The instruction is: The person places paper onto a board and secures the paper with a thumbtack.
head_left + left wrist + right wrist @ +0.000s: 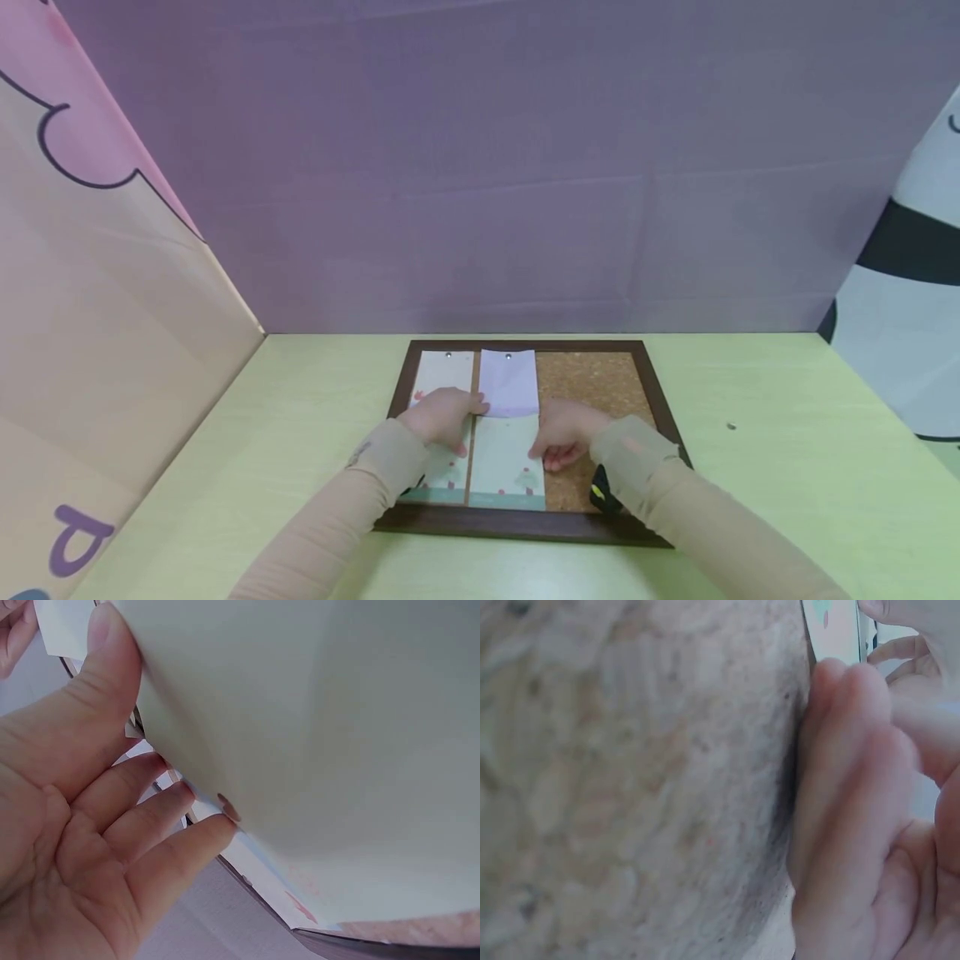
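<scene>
Two decorated paper strips lie side by side on a framed cork board (pixel 588 375). The middle strip has a lilac upper sheet (pixel 508 383) over a pale green lower part (pixel 506 458). My left hand (pixel 442 415) reaches across the left paper strip (pixel 447 375), its fingertips at the lilac sheet's left edge. In the left wrist view its fingers are nearly straight beside a pale sheet (pixel 315 750). My right hand (pixel 566 429) is at the middle strip's right edge, several fingers bent against the cork (pixel 645 780); I cannot tell whether it pinches the paper.
The dark wooden frame (pixel 525 523) borders the board on a pale green table (pixel 787 500). A small grey object (pixel 731 426) lies on the table to the right. Behind stands a purple cloth backdrop (pixel 517 183), with printed panels at both sides.
</scene>
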A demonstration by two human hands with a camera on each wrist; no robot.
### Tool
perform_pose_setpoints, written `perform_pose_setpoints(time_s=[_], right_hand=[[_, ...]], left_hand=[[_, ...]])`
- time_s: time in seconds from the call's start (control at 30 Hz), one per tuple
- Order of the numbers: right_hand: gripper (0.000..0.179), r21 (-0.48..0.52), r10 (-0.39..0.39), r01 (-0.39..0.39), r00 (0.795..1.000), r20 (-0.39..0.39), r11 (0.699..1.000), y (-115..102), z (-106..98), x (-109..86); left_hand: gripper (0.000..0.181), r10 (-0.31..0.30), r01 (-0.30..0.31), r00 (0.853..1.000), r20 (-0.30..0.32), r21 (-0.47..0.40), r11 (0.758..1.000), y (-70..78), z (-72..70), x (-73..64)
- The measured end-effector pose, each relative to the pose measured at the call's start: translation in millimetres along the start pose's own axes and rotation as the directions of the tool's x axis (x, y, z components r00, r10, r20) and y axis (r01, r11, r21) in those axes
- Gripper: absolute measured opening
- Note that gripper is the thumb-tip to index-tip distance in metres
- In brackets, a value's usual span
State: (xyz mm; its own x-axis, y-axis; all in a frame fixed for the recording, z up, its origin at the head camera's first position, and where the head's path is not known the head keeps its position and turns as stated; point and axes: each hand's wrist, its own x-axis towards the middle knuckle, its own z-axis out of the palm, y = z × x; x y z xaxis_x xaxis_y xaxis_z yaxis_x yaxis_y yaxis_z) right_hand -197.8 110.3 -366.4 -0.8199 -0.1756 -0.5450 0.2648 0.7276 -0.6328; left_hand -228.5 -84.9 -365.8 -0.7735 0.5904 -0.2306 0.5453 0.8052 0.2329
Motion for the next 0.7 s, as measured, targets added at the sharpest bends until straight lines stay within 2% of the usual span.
perform_pose_setpoints(time_s=[0.13,0.27,0.33,0.4,0.53,0.6,0.7], right_hand=[[0.011,-0.004,-0.018,0.018,0.999,-0.03,1.0,-1,0,-0.6],[0.014,-0.082,-0.03,0.024,0.996,-0.082,0.996,-1,1,1.0],[0.019,-0.158,-0.044,0.026,0.993,-0.111,0.987,-1,1,1.6],[0.021,-0.266,-0.073,0.035,0.988,-0.134,0.963,-3,2,1.9],[0.024,-0.475,-0.136,0.05,0.979,-0.149,0.879,-8,3,1.3],[0.028,-0.531,-0.159,0.058,0.976,-0.147,0.845,-10,4,1.3],[0.033,-0.53,-0.166,0.069,0.976,-0.138,0.845,-10,4,1.7]], left_hand=[[0.071,0.0,0.0,1.0,-0.002,-0.006,1.0,-0.2,0.2,0.1],[0.072,-0.004,0.004,1.0,0.001,-0.01,1.0,0.1,0.1,-0.1],[0.072,-0.008,0.008,1.0,0.003,-0.012,1.0,0.2,0.3,-0.1],[0.072,-0.011,0.011,1.0,0.003,-0.011,1.0,0.5,0.1,-0.2],[0.071,-0.016,0.016,1.0,0.005,-0.01,1.0,1.3,-0.9,-0.4],[0.071,-0.016,0.016,1.0,0.007,-0.013,1.0,1.6,-1.3,-0.5],[0.072,-0.016,0.016,1.0,0.018,-0.019,1.0,1.5,-1.9,-1.6]])
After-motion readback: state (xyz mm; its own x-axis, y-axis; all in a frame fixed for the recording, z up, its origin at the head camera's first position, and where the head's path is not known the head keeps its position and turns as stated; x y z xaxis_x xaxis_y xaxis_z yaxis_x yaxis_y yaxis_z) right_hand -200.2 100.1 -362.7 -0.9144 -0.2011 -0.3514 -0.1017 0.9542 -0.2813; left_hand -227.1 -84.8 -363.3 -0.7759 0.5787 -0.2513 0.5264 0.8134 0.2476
